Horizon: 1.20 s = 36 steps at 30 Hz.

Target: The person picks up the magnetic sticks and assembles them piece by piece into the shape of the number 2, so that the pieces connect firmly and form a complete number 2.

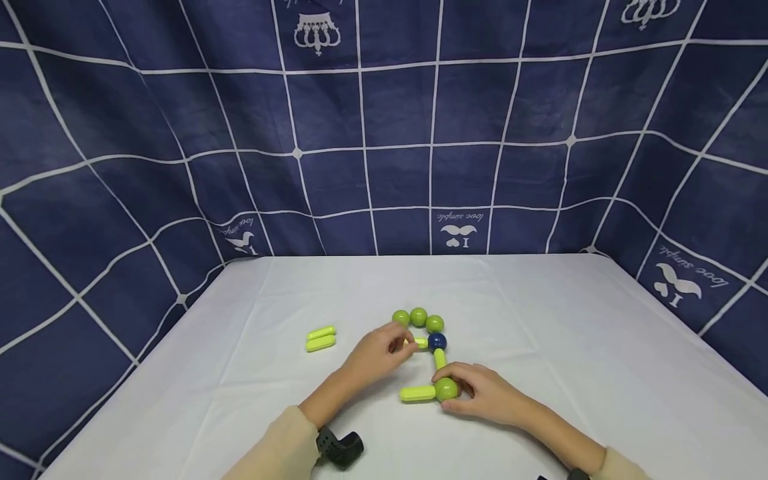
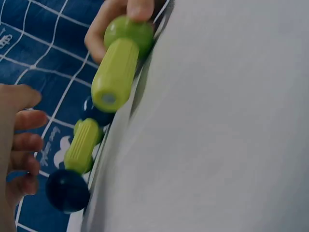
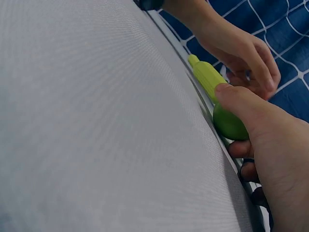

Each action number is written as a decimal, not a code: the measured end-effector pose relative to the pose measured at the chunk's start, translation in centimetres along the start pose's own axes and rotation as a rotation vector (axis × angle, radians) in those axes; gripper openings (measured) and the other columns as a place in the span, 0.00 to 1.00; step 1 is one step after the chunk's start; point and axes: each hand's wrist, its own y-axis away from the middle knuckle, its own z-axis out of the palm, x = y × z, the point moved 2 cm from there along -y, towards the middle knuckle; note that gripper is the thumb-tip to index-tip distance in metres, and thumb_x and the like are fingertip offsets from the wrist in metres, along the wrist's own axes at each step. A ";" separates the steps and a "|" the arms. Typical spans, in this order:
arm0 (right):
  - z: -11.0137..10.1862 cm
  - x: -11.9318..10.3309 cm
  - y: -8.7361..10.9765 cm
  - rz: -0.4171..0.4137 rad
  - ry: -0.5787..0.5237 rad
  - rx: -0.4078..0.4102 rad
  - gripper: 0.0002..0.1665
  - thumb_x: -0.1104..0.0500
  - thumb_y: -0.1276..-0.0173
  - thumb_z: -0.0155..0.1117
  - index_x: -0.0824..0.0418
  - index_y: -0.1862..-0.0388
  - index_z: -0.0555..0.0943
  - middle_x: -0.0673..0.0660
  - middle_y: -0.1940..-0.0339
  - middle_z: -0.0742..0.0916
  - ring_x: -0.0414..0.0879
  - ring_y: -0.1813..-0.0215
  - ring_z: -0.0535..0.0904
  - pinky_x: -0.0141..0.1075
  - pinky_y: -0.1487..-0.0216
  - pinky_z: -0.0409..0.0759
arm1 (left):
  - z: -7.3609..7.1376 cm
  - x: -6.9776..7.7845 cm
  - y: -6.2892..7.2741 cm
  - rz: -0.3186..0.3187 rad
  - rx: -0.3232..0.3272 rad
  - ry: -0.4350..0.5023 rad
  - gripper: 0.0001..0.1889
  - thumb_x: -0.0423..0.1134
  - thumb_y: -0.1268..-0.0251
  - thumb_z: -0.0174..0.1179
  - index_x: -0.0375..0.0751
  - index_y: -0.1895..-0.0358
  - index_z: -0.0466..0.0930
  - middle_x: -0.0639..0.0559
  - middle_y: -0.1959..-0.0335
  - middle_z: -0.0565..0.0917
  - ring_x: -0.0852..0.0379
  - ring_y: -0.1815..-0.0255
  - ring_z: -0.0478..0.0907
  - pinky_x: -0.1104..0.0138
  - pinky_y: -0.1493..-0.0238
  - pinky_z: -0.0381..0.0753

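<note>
A linked shape of balls and light-green sticks lies on the white table. My right hand (image 1: pixel 489 393) holds its green ball (image 1: pixel 446 389) between thumb and fingers. From that ball one stick (image 1: pixel 417 394) points left, its far end free in the left wrist view. Another stick (image 1: pixel 441 359) leads back to a dark blue ball (image 1: pixel 437 342). A third stick (image 1: pixel 422 343) runs left from there to a second dark blue ball (image 2: pixel 67 191), hidden behind my left hand (image 1: pixel 379 348) in the head view. The left hand's fingers are loosely bent beside that ball, apart from it.
Three loose green balls (image 1: pixel 419 317) sit just behind the linked shape. To the left, two light-green sticks (image 1: pixel 321 343) lie side by side. A navy checked cloth (image 1: pixel 396 173) hangs round the back and sides of the table (image 1: pixel 270 380).
</note>
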 end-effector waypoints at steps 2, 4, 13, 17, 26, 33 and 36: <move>0.0 -0.1 -0.1 0.013 -0.003 -0.010 0.19 0.42 0.43 0.62 0.41 0.52 0.74 0.38 0.73 0.74 0.30 0.74 0.64 0.25 0.74 0.66 | -0.3 -0.7 -0.6 -0.035 0.110 -0.005 0.06 0.44 0.40 0.57 0.47 0.67 0.78 0.56 0.75 0.72 0.64 0.75 0.66 0.75 0.74 0.65; 0.0 -0.1 -0.2 0.024 -0.006 -0.019 0.19 0.42 0.43 0.62 0.41 0.52 0.74 0.38 0.73 0.74 0.31 0.74 0.64 0.25 0.73 0.66 | -0.3 -1.4 -1.2 -0.079 0.193 -0.001 0.06 0.43 0.41 0.58 0.46 0.67 0.78 0.54 0.72 0.73 0.61 0.73 0.68 0.74 0.72 0.66; -0.2 -0.2 -0.4 0.041 0.015 -0.014 0.19 0.41 0.43 0.62 0.40 0.53 0.73 0.38 0.74 0.73 0.31 0.74 0.64 0.26 0.73 0.65 | 0.8 -3.9 -3.3 -0.306 0.235 0.059 0.15 0.46 0.42 0.58 0.46 0.52 0.78 0.46 0.52 0.75 0.52 0.57 0.72 0.62 0.59 0.72; -0.1 -0.3 -0.3 0.051 0.006 -0.017 0.18 0.41 0.43 0.62 0.40 0.54 0.74 0.38 0.75 0.73 0.31 0.75 0.63 0.26 0.73 0.64 | 1.5 -4.2 -3.5 -0.342 0.136 0.060 0.16 0.45 0.42 0.58 0.48 0.50 0.78 0.45 0.48 0.76 0.51 0.52 0.74 0.57 0.53 0.73; 0.3 -0.1 0.1 0.032 -0.015 -0.017 0.18 0.42 0.43 0.62 0.42 0.54 0.74 0.38 0.75 0.73 0.30 0.75 0.63 0.25 0.73 0.63 | 2.0 -4.1 -2.8 -0.343 0.160 0.146 0.12 0.38 0.44 0.59 0.43 0.55 0.78 0.48 0.62 0.79 0.58 0.66 0.69 0.68 0.65 0.69; 0.4 0.1 0.0 0.015 0.012 -0.004 0.18 0.41 0.43 0.62 0.41 0.54 0.73 0.37 0.75 0.73 0.30 0.75 0.63 0.25 0.73 0.64 | 1.5 -2.5 -2.2 -0.261 0.281 0.202 0.15 0.39 0.43 0.58 0.43 0.52 0.76 0.51 0.59 0.75 0.58 0.62 0.67 0.71 0.64 0.66; 0.3 0.2 -0.1 0.028 0.023 0.002 0.18 0.41 0.43 0.62 0.40 0.55 0.73 0.37 0.75 0.73 0.30 0.75 0.63 0.25 0.73 0.64 | 1.5 -1.3 -1.6 -0.202 0.252 0.224 0.15 0.39 0.42 0.57 0.45 0.50 0.77 0.52 0.57 0.74 0.60 0.61 0.67 0.72 0.63 0.67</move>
